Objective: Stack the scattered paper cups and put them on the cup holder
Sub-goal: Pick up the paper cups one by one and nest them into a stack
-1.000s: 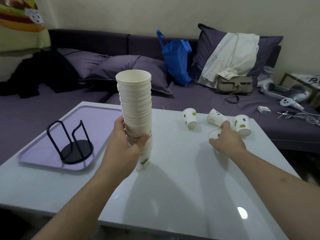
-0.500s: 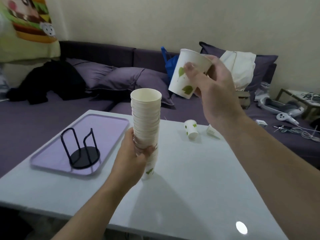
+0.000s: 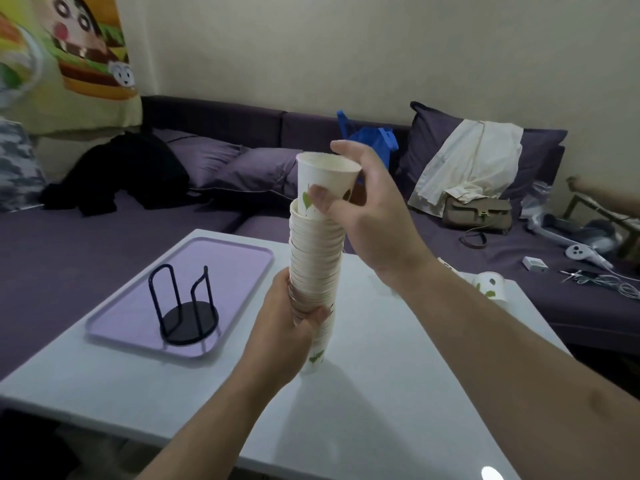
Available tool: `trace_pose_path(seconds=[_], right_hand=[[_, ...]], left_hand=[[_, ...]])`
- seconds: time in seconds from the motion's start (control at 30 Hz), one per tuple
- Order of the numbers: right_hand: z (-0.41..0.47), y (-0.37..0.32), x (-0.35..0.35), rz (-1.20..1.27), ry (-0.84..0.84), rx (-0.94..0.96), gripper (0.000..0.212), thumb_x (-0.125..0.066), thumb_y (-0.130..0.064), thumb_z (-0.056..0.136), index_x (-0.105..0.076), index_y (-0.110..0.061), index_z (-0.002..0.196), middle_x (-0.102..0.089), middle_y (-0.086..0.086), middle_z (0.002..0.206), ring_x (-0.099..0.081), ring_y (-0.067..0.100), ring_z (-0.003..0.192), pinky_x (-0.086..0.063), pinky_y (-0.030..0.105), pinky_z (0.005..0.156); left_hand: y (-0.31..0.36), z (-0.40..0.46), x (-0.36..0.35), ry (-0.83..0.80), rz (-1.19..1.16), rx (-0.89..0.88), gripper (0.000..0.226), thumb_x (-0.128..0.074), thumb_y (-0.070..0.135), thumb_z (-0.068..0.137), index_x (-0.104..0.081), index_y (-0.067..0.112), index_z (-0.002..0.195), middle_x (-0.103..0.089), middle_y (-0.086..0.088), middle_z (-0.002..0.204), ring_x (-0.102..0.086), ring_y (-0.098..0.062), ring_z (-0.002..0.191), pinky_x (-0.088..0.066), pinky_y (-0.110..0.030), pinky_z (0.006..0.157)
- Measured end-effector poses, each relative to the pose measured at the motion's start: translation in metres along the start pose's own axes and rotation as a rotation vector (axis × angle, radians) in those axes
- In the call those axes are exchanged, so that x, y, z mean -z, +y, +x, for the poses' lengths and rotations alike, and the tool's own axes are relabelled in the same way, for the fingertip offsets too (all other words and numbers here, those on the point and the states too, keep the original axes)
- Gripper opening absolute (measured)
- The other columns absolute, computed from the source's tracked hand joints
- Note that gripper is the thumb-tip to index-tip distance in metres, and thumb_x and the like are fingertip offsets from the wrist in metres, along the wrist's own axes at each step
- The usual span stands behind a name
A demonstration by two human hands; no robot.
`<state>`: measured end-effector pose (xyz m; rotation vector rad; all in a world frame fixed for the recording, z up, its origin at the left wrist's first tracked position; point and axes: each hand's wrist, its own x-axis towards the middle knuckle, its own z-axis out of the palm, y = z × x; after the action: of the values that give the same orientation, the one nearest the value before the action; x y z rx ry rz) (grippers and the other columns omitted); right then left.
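My left hand (image 3: 284, 327) grips a tall stack of white paper cups (image 3: 313, 268) near its lower part, upright above the white table (image 3: 398, 393). My right hand (image 3: 367, 209) pinches a single white cup with green leaves (image 3: 323, 178), its base sunk partly into the stack's top cup. The black wire cup holder (image 3: 183, 306) stands empty on a lilac tray (image 3: 221, 265) to the left. One loose cup (image 3: 490, 285) lies on the table at the right, behind my right forearm.
A purple sofa runs behind the table, with cushions, a blue bag (image 3: 370, 140), a beige handbag (image 3: 478, 211), black clothing (image 3: 121, 168) and cables (image 3: 595, 278). The table's near edge is close below my arms.
My right hand has brought the picked-up cup down from high on the right onto the top of the stack. The left hand keeps its grip on the stack.
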<state>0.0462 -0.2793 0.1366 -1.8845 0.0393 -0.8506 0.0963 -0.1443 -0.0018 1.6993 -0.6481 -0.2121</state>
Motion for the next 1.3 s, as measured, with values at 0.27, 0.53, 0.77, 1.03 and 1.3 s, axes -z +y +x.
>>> trace_pose_path(seconds=[0.27, 0.53, 0.77, 1.03, 1.3], right_hand=[[-0.017, 0.023, 0.003, -0.202, -0.185, -0.067, 0.081, -0.069, -0.043, 0.088, -0.041, -0.024, 0.161, -0.047, -0.011, 0.153, -0.049, 0.005, 0.138, -0.043, 0.034, 0.117], [-0.037, 0.076, 0.043, -0.173, -0.028, -0.238, 0.075, -0.072, -0.036, 0.092, -0.038, -0.03, 0.159, -0.047, -0.012, 0.154, -0.046, 0.007, 0.14, -0.04, 0.033, 0.116], [-0.051, 0.186, 0.136, -0.787, 0.263, -0.501, 0.055, -0.068, -0.018, 0.091, -0.05, -0.011, 0.142, -0.044, 0.011, 0.145, -0.043, 0.033, 0.133, -0.041, 0.04, 0.106], [-0.041, 0.262, 0.243, -1.096, 0.207, -0.816, 0.086, -0.067, -0.034, 0.094, -0.021, -0.031, 0.166, -0.011, 0.011, 0.172, -0.022, 0.046, 0.15, -0.032, 0.049, 0.119], [-0.018, 0.299, 0.268, -1.016, 0.114, -0.884, 0.086, -0.073, -0.031, 0.091, -0.029, -0.028, 0.165, -0.015, 0.011, 0.173, -0.036, 0.043, 0.151, -0.039, 0.05, 0.115]], left_hand=[[-0.004, 0.003, -0.002, 0.008, 0.022, -0.015, 0.052, -0.073, 0.031, 0.092, -0.046, 0.052, 0.131, -0.067, 0.024, 0.119, -0.066, 0.002, 0.11, -0.058, -0.042, 0.098], [-0.006, 0.011, -0.013, -0.004, 0.07, -0.02, 0.055, -0.075, 0.026, 0.096, -0.04, 0.054, 0.127, -0.061, 0.031, 0.116, -0.062, 0.004, 0.108, -0.052, -0.027, 0.087], [-0.009, 0.025, -0.034, 0.011, 0.02, -0.015, 0.056, -0.08, 0.023, 0.093, -0.046, 0.048, 0.13, -0.066, 0.027, 0.118, -0.064, 0.019, 0.099, -0.052, -0.033, 0.096], [-0.013, 0.044, -0.057, 0.008, -0.009, -0.044, 0.058, -0.079, 0.021, 0.094, -0.044, 0.044, 0.135, -0.062, 0.044, 0.114, -0.059, 0.026, 0.104, -0.049, -0.019, 0.088], [-0.016, 0.046, -0.061, 0.046, 0.014, -0.054, 0.057, -0.077, 0.019, 0.096, -0.046, 0.04, 0.139, -0.065, 0.037, 0.117, -0.06, 0.025, 0.103, -0.048, 0.002, 0.073]])
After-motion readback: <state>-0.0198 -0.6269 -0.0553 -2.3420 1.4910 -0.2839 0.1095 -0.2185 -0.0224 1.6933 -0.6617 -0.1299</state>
